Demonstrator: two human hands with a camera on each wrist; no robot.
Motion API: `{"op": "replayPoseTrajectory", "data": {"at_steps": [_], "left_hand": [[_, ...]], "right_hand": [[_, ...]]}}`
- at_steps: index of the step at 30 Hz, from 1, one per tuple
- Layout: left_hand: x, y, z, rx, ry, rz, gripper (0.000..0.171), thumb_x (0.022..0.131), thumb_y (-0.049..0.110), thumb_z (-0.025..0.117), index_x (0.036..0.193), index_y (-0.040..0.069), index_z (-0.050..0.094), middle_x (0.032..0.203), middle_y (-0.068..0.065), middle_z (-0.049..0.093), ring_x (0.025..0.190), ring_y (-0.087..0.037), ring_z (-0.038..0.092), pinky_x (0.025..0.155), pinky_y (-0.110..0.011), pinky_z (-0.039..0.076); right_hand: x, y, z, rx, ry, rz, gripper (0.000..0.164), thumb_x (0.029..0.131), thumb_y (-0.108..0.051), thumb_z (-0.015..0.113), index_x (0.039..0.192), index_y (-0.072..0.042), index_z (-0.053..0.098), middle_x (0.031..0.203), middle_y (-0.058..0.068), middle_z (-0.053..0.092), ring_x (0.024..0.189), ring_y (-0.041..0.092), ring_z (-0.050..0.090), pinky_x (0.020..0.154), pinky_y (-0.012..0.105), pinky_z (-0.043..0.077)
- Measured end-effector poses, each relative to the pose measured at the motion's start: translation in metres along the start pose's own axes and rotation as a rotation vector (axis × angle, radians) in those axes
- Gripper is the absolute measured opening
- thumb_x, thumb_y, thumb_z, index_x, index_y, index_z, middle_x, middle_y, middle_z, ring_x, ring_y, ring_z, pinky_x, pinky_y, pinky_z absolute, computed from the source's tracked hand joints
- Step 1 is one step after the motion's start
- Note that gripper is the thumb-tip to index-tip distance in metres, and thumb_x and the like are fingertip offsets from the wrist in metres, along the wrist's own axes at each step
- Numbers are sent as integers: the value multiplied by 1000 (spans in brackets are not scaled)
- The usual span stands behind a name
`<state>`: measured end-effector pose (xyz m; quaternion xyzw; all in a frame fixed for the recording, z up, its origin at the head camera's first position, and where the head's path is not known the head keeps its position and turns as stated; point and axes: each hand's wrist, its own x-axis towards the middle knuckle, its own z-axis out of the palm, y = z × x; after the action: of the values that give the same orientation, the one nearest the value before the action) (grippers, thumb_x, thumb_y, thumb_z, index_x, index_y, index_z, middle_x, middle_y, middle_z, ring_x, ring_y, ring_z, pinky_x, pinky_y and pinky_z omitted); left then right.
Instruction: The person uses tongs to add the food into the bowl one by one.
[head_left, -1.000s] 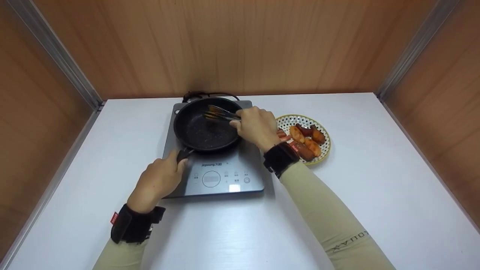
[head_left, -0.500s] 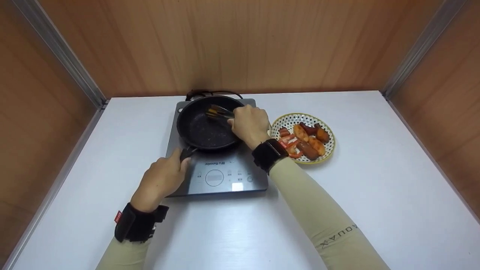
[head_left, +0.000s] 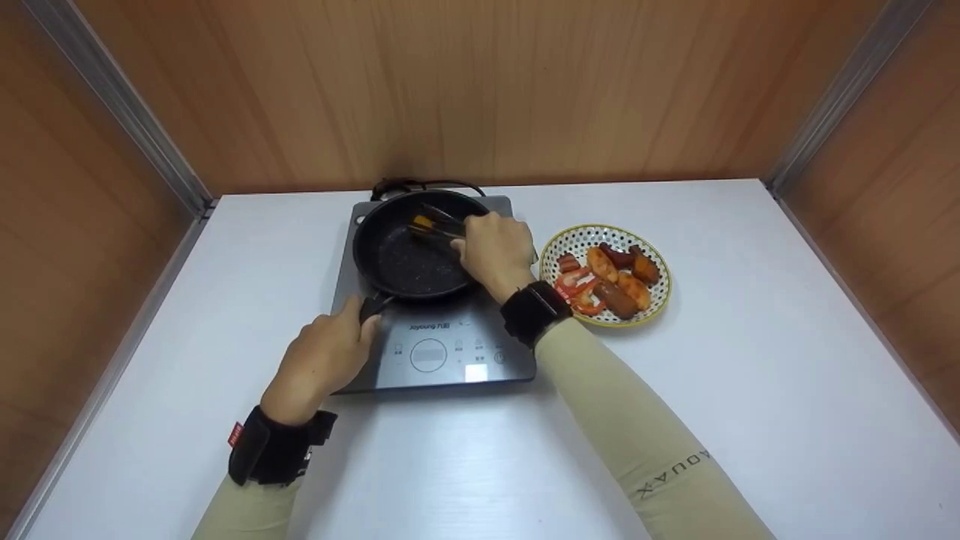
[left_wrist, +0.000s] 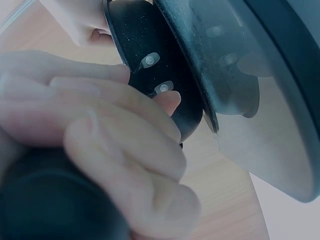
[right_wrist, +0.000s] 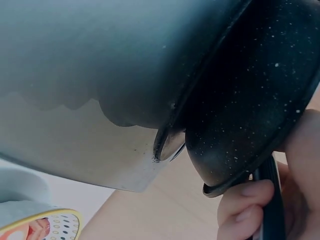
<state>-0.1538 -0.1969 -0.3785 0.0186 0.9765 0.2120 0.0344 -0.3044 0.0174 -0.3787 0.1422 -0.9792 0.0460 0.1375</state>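
Note:
A black frying pan (head_left: 409,262) sits on a grey induction cooktop (head_left: 450,369). My left hand (head_left: 322,352) grips its short black handle (head_left: 372,307), and in the left wrist view its fingers (left_wrist: 145,145) curl round that dark handle (left_wrist: 55,200). Over the right part of the pan, my right hand (head_left: 495,251) holds tongs (head_left: 442,226) whose ends reach down into it. Orange-yellow shows at the tong tips; whether that is food or the tips themselves is unclear. In the right wrist view, fingers (right_wrist: 250,205) wrap the black tong handle (right_wrist: 270,190).
Right of the cooktop, a dotted plate with a yellow rim (head_left: 660,304) holds shrimp (head_left: 585,292), sausage (head_left: 616,300) and orange-brown pieces (head_left: 634,289). A black cable (head_left: 427,184) runs behind the cooktop. Wooden panels (head_left: 480,90) enclose the white table (head_left: 750,337) at the back and sides.
The right hand has shifted slightly left and down with the tongs, uncovering more of the plate. The tongs have turned a little. The left hand keeps its grip on the handle.

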Motion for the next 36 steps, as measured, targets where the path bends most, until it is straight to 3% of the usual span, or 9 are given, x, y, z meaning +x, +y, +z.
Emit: {"op": "replayPoseTrajectory", "data": {"at_steps": [7,13,19,24,29,36], "left_hand": [[1,-1,-1,-12,-11,-1,33,115,33,45,125,2,51,89,-21,65,82,-37,67,64,-52,49],[2,1,-2,0,-16,-8,33,115,33,45,125,2,52,88,-21,65,78,-35,64,63,-49,48],[3,3,-2,32,-4,7,33,115,31,46,125,0,52,88,-24,67,77,-36,66,62,-50,48],[3,3,-2,21,0,9,33,114,32,47,125,1,52,89,-24,67,78,-37,66,63,-52,48],[3,3,-2,23,-4,5,32,114,32,46,123,2,52,89,-24,66,79,-38,65,63,-52,48],[-1,2,-4,12,-7,7,30,114,32,46,119,3,52,83,-18,62,75,-34,60,62,-47,45]], "right_hand": [[-13,15,-12,91,31,5,45,102,-55,65,111,-11,74,102,15,77,84,37,74,72,54,57],[-32,49,-32,181,86,28,51,104,-59,59,124,-14,73,104,17,76,84,38,73,67,54,54],[-56,88,-46,243,122,60,53,102,-62,59,118,-14,74,89,13,72,72,33,67,58,51,49],[-72,122,-57,271,59,140,55,100,-66,57,122,-18,73,91,11,72,75,33,65,60,51,48],[-86,150,-63,273,-9,209,72,98,-76,52,133,-16,71,94,13,72,80,33,65,60,47,46],[-106,174,-64,269,-91,232,87,97,-81,49,142,-8,66,118,27,72,96,44,69,67,54,50]]}}
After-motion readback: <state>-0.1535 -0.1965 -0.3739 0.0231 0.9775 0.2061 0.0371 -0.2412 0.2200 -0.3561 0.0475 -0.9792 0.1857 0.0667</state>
